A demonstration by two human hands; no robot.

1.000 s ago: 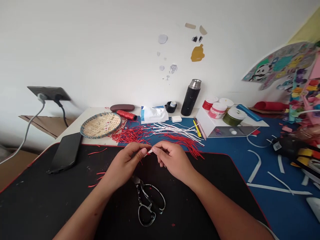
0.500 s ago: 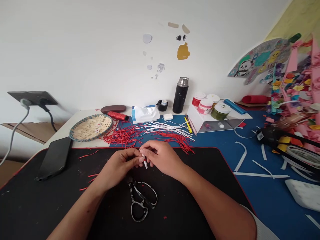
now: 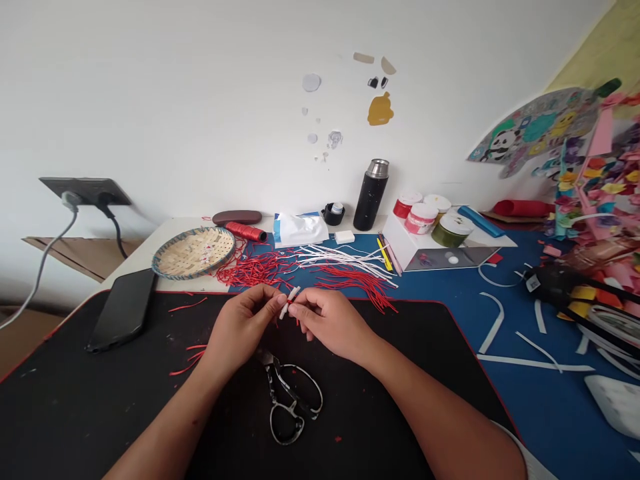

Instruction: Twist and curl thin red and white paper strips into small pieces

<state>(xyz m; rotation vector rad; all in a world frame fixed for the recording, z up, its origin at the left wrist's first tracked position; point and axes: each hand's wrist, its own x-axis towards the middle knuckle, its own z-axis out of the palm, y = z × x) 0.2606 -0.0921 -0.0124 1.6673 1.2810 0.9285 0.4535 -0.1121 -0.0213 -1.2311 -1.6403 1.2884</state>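
Between my two hands, above the black mat, is a small white strip [image 3: 285,311] with a red cord wound round its middle. My left hand [image 3: 239,328] is closed, its thumb and forefinger pinching at the strip's left side. From the other side, my right hand [image 3: 336,321] pinches at the red cord against the strip; a bit of red hangs beneath its fingers. Which fingertip bears on cord and which on strip is hard to make out. Scissors [image 3: 289,413] with dark, worn handles lie on the mat just below my hands.
Red cords [image 3: 260,268] and white strips [image 3: 345,260] lie in piles behind the mat. A woven basket [image 3: 194,253], a phone [image 3: 123,310], a red thread spool [image 3: 246,231] and a black flask [image 3: 371,197] stand around. Paint jars [image 3: 453,229] sit on a white box at right.
The white strip has turned from pointing downward to tilting up to the right, with its red winding now in plain sight. My hands have drawn slightly apart. The view has shifted a little.
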